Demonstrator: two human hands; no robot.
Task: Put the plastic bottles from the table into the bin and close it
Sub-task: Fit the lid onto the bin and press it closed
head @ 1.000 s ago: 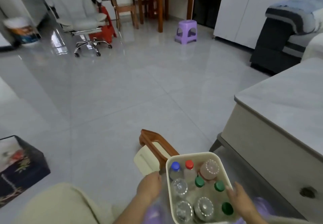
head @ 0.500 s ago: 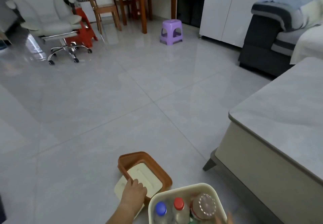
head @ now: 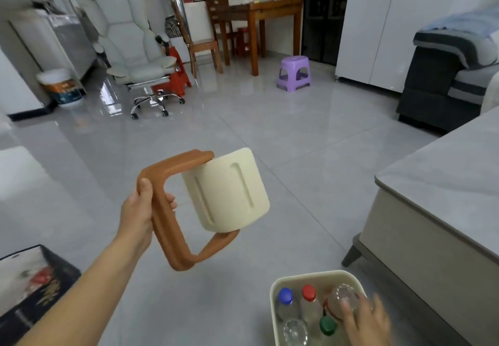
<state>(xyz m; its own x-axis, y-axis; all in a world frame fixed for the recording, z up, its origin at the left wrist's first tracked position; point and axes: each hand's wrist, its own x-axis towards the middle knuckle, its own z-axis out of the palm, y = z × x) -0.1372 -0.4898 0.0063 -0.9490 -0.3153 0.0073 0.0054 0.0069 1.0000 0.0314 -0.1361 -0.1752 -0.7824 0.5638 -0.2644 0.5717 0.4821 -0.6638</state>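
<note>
My left hand grips the brown frame of the bin lid and holds it up in the air; its cream swing flap hangs tilted inside the frame. The cream bin stands on the floor at the bottom right, open. Several plastic bottles stand in it, with a blue cap, a red cap and a green cap. My right hand rests on a clear upturned bottle at the bin's right side, fingers spread over it.
A grey-topped table stands right of the bin. A dark box lies on the floor at the left. Farther off are a white office chair, a purple stool, a wooden table and a sofa.
My left hand has lifted the lid off the floor and raised it in front of me. The view has tilted up. My right hand has stayed at the bin.
</note>
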